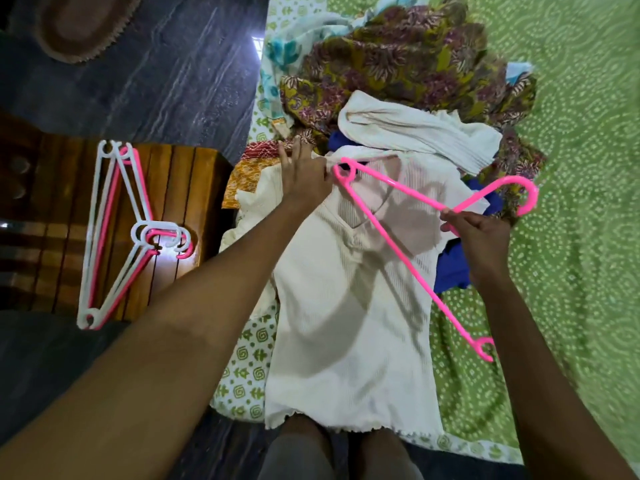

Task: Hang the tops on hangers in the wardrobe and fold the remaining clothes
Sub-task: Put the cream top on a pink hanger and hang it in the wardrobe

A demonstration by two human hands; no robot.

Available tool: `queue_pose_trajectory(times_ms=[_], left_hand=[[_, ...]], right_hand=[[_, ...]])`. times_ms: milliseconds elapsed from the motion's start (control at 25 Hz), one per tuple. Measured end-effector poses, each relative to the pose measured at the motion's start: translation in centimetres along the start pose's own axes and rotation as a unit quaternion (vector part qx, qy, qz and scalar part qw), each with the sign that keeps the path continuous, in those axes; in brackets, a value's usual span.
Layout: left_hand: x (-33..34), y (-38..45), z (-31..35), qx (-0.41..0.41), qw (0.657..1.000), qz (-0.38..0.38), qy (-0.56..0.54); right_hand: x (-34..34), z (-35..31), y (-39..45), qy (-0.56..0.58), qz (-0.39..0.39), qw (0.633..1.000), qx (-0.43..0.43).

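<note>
A cream ribbed top lies flat on the bed, neckline away from the person and scalloped hem at the near edge of the mattress. The knit shows fine vertical ribs and a V-shaped neck opening.

The right hand holds a pink plastic hanger above the top's upper half. Its fingers are curled and pinch the hanger at the junction just below the curved hook, which points right. The hanger is a thin moulded triangle with small notched loops at each shoulder end; one end sits at the top's left shoulder, the other extends past the top's right edge over the bedcover.

The left hand rests on the top's left shoulder, beside the hanger's looped end. Its fingers bend over the fabric edge; whether they pinch the cloth cannot be told.

Beyond the top lies a heap of clothes: an olive-and-maroon floral print garment, a pale ribbed white piece, a blue fabric and a light cloth with turquoise motifs. The bedcover is green with a dotted circular pattern and a white block-printed border.

To the left, a slatted wooden stool with a glossy finish carries a stack of spare hangers, white and pink, of the same thin triangular form. The floor is dark and streaked.
</note>
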State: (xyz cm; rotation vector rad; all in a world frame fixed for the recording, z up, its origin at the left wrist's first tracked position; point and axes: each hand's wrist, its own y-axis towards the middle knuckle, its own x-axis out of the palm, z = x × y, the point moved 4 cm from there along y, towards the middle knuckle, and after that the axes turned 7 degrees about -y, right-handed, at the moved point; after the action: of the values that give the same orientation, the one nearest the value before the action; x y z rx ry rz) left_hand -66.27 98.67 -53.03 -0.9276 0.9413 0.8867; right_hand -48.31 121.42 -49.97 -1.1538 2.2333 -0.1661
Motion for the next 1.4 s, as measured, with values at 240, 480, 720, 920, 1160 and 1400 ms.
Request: queue_pose_trajectory(times_ms=[240,480,720,920,1160,1400], left_hand=[[-1.2,-0.7,0.0,-0.038,0.995,0.014,0.085],[-1.8,-4.6,1.1,0.122,0.976,0.182,-0.010],[-3.4,-7.5,3.6,0.131,0.969,0.187,-0.094],[-4.2,-7.5,1.9,0.014,0.984,0.106,-0.144],[-3.7,-8.3,-1.3,-0.008,0.976,0.081,-0.200],[-3.2,-9.5,0.4,-0.018,0.933,0.039,-0.356]], right_hand=[[-0.3,-0.4,0.3,-0.035,-0.033,0.999,-0.023],[2.4,-3.8,0.7,-0.071,-0.101,0.990,-0.069],[8.6,-9.2,0.4,-0.138,-0.196,0.955,-0.174],[12.2,-10.3,-1.4,-0.091,-0.267,0.946,-0.160],[5.7,-5.4,0.2,-0.254,-0.208,0.930,-0.167],[9.5,-6.5,-0.8,-0.209,-0.187,0.942,-0.186]])
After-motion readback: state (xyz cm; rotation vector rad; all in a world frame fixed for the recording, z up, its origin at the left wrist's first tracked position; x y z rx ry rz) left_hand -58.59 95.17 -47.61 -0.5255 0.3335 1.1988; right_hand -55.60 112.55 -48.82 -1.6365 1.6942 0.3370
